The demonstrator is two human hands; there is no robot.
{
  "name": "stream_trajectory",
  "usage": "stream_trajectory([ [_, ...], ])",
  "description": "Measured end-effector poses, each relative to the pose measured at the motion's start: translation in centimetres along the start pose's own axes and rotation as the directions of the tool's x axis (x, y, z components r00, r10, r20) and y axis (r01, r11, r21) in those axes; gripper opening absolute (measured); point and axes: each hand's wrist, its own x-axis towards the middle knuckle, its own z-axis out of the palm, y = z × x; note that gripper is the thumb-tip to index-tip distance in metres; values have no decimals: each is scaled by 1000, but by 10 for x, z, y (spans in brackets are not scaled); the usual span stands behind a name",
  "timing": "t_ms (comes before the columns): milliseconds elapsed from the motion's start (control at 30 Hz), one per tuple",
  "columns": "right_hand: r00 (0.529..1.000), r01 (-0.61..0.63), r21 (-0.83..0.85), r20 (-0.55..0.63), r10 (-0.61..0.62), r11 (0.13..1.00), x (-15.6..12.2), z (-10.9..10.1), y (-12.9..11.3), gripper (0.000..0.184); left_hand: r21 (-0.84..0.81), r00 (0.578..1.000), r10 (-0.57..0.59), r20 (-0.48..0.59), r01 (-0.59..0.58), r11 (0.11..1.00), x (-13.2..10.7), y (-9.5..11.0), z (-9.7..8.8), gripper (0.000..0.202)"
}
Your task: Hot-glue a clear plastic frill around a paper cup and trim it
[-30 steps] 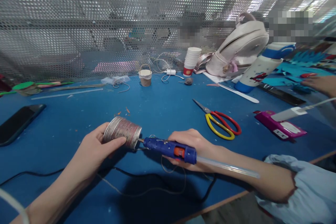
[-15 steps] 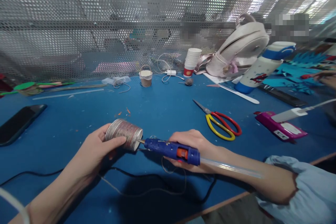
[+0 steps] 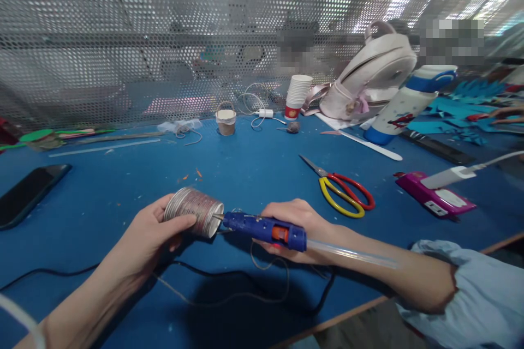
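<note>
My left hand (image 3: 158, 229) is closed around a paper cup (image 3: 196, 204) wound with brownish-grey string. The cup lies tilted on its side, its opening facing right. In my right hand (image 3: 295, 223) is a blue hot glue gun (image 3: 254, 230), gripped with its nozzle at the cup's right rim. A clear glue stick (image 3: 352, 253) sticks out of the gun's back end. Loose thin string (image 3: 229, 299) curls over the blue table below the cup. The fingers under the glue gun are partly hidden.
Scissors (image 3: 344, 191) with red and yellow handles lie right of centre. Farther right is a purple power strip (image 3: 434, 196). A phone (image 3: 33, 193) lies at left. Along the back stand a small bucket (image 3: 226, 121), stacked paper cups (image 3: 298, 98), a backpack (image 3: 368, 76) and a bottle (image 3: 401, 109).
The glue gun's nozzle has shifted slightly left, farther onto the cup's rim. My left hand keeps its hold on the cup. The whole view has moved a little.
</note>
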Motion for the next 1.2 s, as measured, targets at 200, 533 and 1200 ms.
stream_trajectory([
  [200,998,-27,-11,-59,26,1000,2,1,2,11,4,1000,-9,18,8,1000,4,-3,-4,40],
  [533,998,53,29,21,-53,998,1,0,0,14,-13,1000,6,-6,-7,1000,0,2,1,38],
  [1200,999,8,-5,-37,-8,1000,2,0,2,13,4,1000,10,-1,-10,1000,2,0,-1,32],
])
